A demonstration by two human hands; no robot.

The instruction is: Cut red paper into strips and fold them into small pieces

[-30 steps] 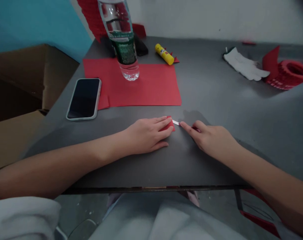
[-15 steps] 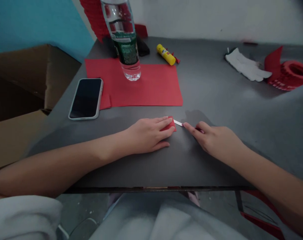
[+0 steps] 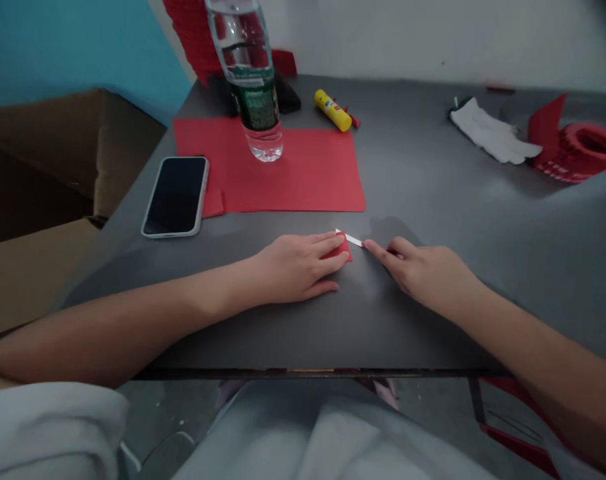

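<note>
My left hand lies flat on the grey table, fingers stretched out and slightly apart. Its fingertips press down a small folded piece of red paper, most of which they cover. From the right, my right hand closes round a utility knife, index finger laid along it. Only the pale blade shows clearly; the handle is mostly hidden in the hand. The blade's tip reaches the upper right edge of the red paper, close to my left fingertips.
Red sheets lie beyond my hands, with a water bottle standing on them. A phone is at left, a yellow glue stick behind. A white glove and red tape roll lie at right. A cardboard box stands left.
My right hand has moved slightly left and away from me, bringing the blade along the paper's upper right edge. My left hand stays on the paper.
</note>
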